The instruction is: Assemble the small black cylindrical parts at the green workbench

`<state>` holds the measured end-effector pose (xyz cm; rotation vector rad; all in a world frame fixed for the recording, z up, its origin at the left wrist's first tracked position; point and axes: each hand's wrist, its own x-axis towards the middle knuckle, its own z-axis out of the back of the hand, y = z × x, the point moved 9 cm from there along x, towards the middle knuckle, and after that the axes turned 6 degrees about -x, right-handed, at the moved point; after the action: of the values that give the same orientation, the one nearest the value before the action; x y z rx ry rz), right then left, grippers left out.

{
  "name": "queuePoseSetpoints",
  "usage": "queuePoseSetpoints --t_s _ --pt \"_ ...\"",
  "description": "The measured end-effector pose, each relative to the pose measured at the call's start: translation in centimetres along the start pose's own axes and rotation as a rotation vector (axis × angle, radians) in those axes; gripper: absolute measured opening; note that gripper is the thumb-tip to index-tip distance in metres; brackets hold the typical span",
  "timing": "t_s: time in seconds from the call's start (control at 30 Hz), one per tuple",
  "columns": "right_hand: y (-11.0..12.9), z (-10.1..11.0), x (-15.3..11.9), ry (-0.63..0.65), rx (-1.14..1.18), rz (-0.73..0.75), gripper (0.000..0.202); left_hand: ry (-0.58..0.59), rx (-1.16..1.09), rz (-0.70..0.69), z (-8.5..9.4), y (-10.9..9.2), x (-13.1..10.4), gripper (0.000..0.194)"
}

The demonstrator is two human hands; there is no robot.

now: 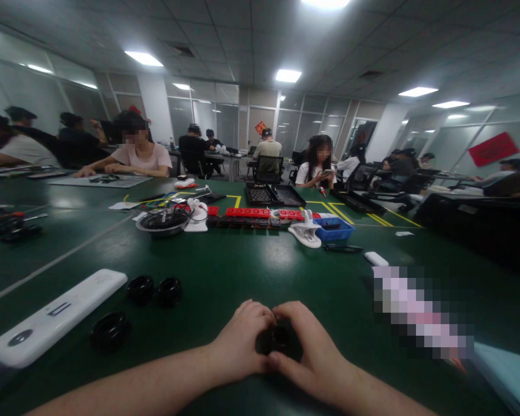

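Ok, blk pc (279, 335) by R hand (314, 341), axis/dir unclear.

The left hand (246, 336) and right hand (314, 341) partly hide a black object (279, 336). Near right, a light-blue item (509, 370) is cut off.

The table (225, 271) is green with yellow lines (238, 201); lower left, rings (110, 331) are black, a bar (75, 303) white; right of centre, a bin (340, 233) is blue.

- One head-worn view, facing forward and down across the bench (242, 271).
- Hands (314, 338) close to it, at lower centre.
- Wide reach: ceiling (229, 40) far above, along the top.
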<state>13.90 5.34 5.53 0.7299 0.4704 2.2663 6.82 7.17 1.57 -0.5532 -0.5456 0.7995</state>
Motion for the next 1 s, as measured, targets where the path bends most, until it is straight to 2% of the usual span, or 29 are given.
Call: queuePoseSetpoints --t_s 0.1,0.33,0.43,0.6,0.83,1.0 --pt "-0.4 -0.5 0.0 0.029 -0.012 -0.027 0.033 -0.011 -0.002 -0.017 0.0 -0.1 0.0 0.035" --pt "1.2 0.1 -0.3 0.01 0.056 0.125 0.043 0.006 0.005 0.005 0.1 -0.3 -0.1 0.032" --pt "0.9 0.1 -0.1 0.007 0.036 0.086 0.043 0.022 0.015 -0.009 -0.1 -0.3 0.0 0.035" --pt "-0.7 -0.3 0.0 0.01 -0.025 -0.047 0.032 0.019 0.022 -0.022 -0.3 -0.2 -0.1 0.029" --pt "1.3 0.2 -0.2 -0.001 0.026 0.121 0.037 0.021 0.032 0.008 0.0 -0.5 0.0 0.032" --pt "0.2 0.3 0.1 -0.029 -0.029 0.032 0.033 0.011 -0.01 0.045 0.3 -0.2 0.0 0.045"
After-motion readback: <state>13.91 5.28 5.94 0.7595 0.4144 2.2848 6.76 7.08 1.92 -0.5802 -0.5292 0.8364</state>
